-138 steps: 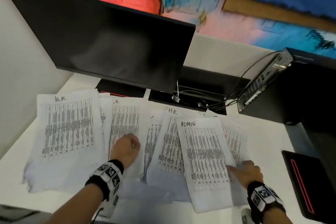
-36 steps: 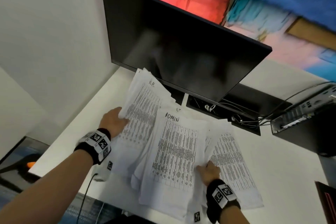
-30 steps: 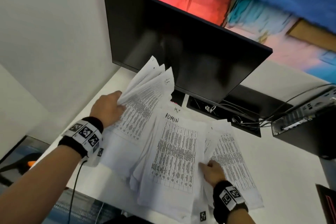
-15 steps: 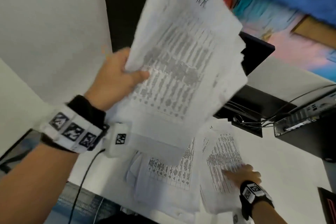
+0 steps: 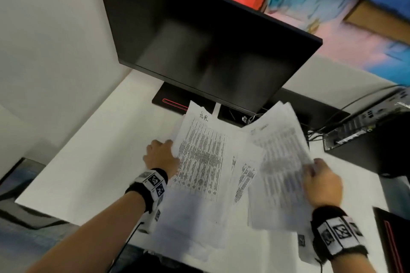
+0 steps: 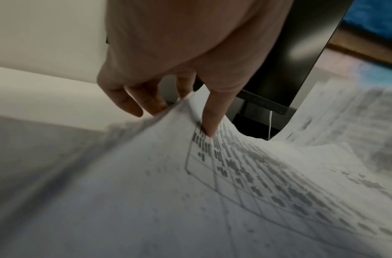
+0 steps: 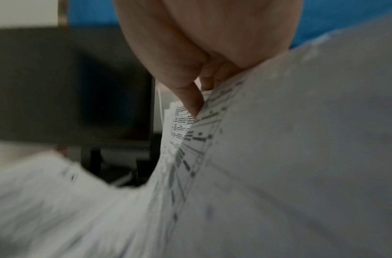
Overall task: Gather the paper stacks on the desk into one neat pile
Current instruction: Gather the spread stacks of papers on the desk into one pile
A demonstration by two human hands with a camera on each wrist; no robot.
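**Two handfuls of paper over the table**

Here the left hand (image 5: 160, 157) grips the left edge of a stack of printed sheets (image 5: 200, 157) whose top page is marked "H.R." in handwriting. The left wrist view shows how: the thumb (image 6: 211, 115) presses down on the printed table of the top page, while the other fingers (image 6: 133, 103) curl beneath the paper edge, so the hand is clamped on that stack. The stack lies spread toward the near edge of the white table (image 5: 95, 162), its upper end reaching toward the base of the monitor (image 5: 208, 40).

The right hand (image 5: 321, 184) holds a second bundle of sheets (image 5: 281, 162) by its right edge, raised and tilted, with its pages fanned and blurred. In the right wrist view the thumb (image 7: 190, 97) pinches down on the printed face and the paper bends sharply round it; the other fingers are hidden behind the sheets. This bundle overlaps the right side of the H.R. stack, and a few more printed pages (image 5: 246, 175) show between the two.

Both wrists wear black bands with white marker tags. Behind the papers stand the dark monitor and its black base (image 5: 170, 101) with a red line. To the right a black computer case (image 5: 366, 139) lies with cables (image 5: 363, 98) running from it. A painted wall of red, pink and blue rises behind.
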